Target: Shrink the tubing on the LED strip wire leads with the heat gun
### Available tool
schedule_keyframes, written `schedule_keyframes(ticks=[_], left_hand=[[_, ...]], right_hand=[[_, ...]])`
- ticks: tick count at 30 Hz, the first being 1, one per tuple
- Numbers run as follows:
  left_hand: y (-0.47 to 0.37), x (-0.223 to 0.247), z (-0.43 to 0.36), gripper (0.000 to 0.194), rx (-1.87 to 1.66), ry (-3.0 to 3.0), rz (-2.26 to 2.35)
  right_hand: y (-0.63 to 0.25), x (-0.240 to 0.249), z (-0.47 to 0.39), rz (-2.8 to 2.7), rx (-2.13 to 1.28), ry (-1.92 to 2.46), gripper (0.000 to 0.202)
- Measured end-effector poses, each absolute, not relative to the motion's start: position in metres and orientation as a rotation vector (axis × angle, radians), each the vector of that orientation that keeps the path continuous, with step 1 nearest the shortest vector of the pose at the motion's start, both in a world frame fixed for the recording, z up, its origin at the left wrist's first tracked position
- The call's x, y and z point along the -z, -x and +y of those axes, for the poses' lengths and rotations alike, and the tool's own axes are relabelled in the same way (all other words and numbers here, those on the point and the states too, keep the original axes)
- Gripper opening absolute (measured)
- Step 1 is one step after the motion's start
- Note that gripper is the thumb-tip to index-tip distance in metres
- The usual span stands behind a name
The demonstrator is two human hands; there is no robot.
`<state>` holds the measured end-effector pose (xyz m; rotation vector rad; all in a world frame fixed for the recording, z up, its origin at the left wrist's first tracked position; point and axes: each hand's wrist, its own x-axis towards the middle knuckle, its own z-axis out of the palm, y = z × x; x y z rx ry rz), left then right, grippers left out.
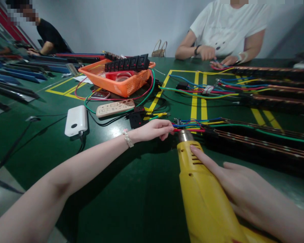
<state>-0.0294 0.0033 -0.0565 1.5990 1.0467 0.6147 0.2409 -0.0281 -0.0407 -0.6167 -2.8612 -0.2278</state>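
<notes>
My right hand (233, 179) is wrapped round a yellow heat gun (205, 195), thumb along its vented side. The gun's metal nozzle (185, 135) points away from me, right at a bundle of coloured wires (196, 125). My left hand (158, 130) is closed, its fingertips pinching the ends of red and blue wires just left of the nozzle. Those wires run right into a long black strip (243, 141) with copper-coloured bars. Whether the nozzle touches the wires I cannot tell.
Behind my left hand lie black sockets (136, 118), a beige remote-shaped object (115, 108) and an orange basket (131, 84) of parts. A white power bank (76, 120) stands left. More wired strips (276, 89) lie right. Across the table, a person (225, 30) handles wires.
</notes>
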Motion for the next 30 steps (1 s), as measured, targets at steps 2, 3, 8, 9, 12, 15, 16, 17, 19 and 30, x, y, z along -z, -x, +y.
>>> schedule_keyframes(ticks=[2,3,8,9,12,15,16,17,19,30], left_hand=[[0.029,0.054,0.005,0.036,-0.601,-1.547,1.048],[0.028,0.052,0.005,0.036,-0.597,-1.523,1.049],[0.027,0.046,0.007,0.037,-0.561,-1.443,1.070],[0.027,0.046,0.007,0.037,-0.555,-1.432,1.076],[0.027,0.043,0.007,0.036,-0.551,-1.385,1.106],[0.027,0.040,0.007,0.034,-0.561,-1.327,1.144],[0.026,0.040,0.007,0.033,-0.573,-1.308,1.147],[0.026,0.040,0.006,0.032,-0.586,-1.289,1.144],[0.024,0.041,0.006,0.030,-0.617,-1.257,1.142],[0.019,0.043,0.004,0.030,-0.687,-1.271,1.190]], right_hand=[[-0.241,0.041,-0.029,-2.873,0.238,0.635,0.081],[-0.241,0.041,-0.030,-2.874,0.237,0.649,0.082],[-0.242,0.038,-0.031,-2.878,0.267,0.701,0.091],[-0.242,0.037,-0.031,-2.871,0.285,0.706,0.091],[-0.239,0.034,-0.032,-2.855,0.359,0.728,0.091],[-0.231,0.032,-0.035,-2.836,0.448,0.719,0.090],[-0.228,0.032,-0.037,-2.819,0.471,0.707,0.090],[-0.225,0.032,-0.038,-2.809,0.484,0.691,0.090],[-0.219,0.033,-0.042,-2.787,0.498,0.668,0.087],[-0.219,0.035,-0.041,-2.752,0.473,0.636,0.076]])
